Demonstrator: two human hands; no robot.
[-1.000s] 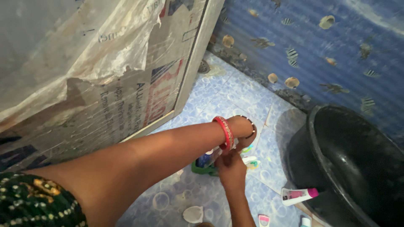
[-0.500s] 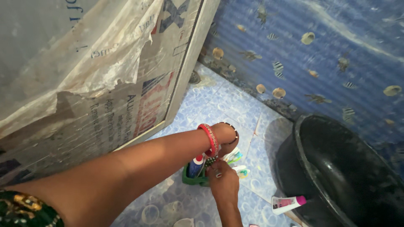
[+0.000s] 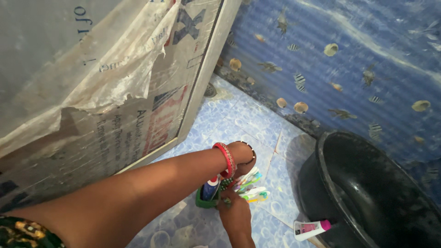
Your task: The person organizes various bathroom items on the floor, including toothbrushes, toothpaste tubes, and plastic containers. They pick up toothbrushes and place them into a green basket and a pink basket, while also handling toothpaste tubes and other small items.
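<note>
My left hand [image 3: 242, 155], with a red bangle on its wrist, bends down over a small green holder [image 3: 200, 201] on the blue tiled floor. Its fingers are mostly hidden and seem closed around several toothbrushes [image 3: 250, 183] whose heads fan out to the right. A blue, white and red toothpaste tube [image 3: 211, 188] stands in the holder. My right hand [image 3: 234, 212] comes up from the bottom edge and grips the holder's right rim, just under the brushes.
A large black tub [image 3: 376, 193] stands at the right, against the blue wall with fish pictures [image 3: 349, 59]. A white tube with a pink cap [image 3: 310, 228] lies by the tub's base. A plastic-wrapped panel [image 3: 105, 82] leans at the left.
Both hands and the holder have slid down and left in view. The toothbrush heads now fan out further to the right from under my left hand.
</note>
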